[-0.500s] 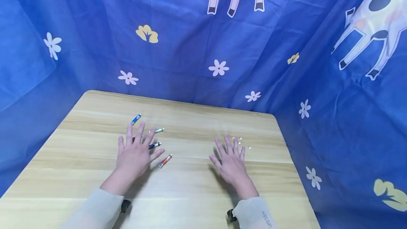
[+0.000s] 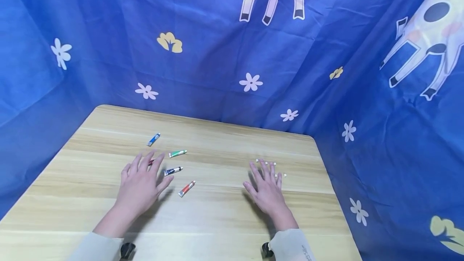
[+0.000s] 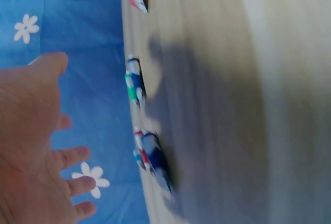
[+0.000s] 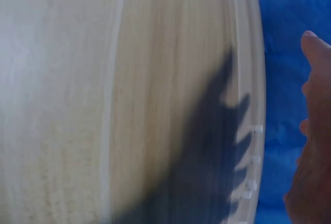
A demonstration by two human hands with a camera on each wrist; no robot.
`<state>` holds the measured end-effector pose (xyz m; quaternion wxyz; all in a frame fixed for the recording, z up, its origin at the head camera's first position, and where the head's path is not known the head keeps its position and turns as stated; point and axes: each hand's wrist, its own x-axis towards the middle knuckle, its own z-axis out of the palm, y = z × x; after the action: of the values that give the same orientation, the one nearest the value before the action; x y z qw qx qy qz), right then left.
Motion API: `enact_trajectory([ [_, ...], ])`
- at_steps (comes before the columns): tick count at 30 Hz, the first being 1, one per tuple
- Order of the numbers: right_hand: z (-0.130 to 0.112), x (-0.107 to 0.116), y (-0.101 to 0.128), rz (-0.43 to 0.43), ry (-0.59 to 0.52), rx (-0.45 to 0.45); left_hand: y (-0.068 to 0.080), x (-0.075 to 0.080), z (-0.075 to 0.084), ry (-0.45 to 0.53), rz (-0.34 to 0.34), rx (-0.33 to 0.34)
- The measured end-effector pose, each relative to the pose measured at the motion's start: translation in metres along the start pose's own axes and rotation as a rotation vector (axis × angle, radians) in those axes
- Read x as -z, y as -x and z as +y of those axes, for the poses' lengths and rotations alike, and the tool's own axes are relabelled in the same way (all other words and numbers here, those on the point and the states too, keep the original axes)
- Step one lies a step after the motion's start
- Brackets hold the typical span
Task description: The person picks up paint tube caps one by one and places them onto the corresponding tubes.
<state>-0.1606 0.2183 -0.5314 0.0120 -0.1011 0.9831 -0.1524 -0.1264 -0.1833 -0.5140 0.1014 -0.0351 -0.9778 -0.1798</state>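
My left hand (image 2: pixel 139 190) hovers over the table with its fingers spread, holding nothing. Around its fingertips lie small paint tubes: a blue one (image 2: pixel 154 139), a green one (image 2: pixel 177 153), a black-and-white one (image 2: pixel 173 171) and an orange-red one (image 2: pixel 186 189). A dark red tube (image 2: pixel 151 162) is partly covered by the fingers. The left wrist view adds a navy tube (image 3: pixel 158 162), blurred, which the hand hides from the head view. Above the table on the right, my right hand (image 2: pixel 267 194) is also spread, near several tiny white caps (image 2: pixel 285 175).
The wooden table (image 2: pixel 217 220) has rounded far corners. Blue printed cloth (image 2: pixel 203 67) hangs behind it and along both sides. The hands cast shadows on the tabletop.
My left hand has drawn back and to the left, uncovering more of the green and black-and-white tubes. The right hand has shifted slightly right and nearer. The head view has tilted a little.
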Motion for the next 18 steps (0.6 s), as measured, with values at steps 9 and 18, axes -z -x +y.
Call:
enact_trajectory([
  [9, 0.023, 0.002, -0.006, 0.035, -0.017, -0.053, 0.013, 0.000, -0.018, 0.028, 0.090, 0.047],
  [18, 0.055, 0.002, -0.010, 0.072, -0.081, -0.100, 0.028, -0.002, -0.038, 0.013, 0.081, 0.086],
])
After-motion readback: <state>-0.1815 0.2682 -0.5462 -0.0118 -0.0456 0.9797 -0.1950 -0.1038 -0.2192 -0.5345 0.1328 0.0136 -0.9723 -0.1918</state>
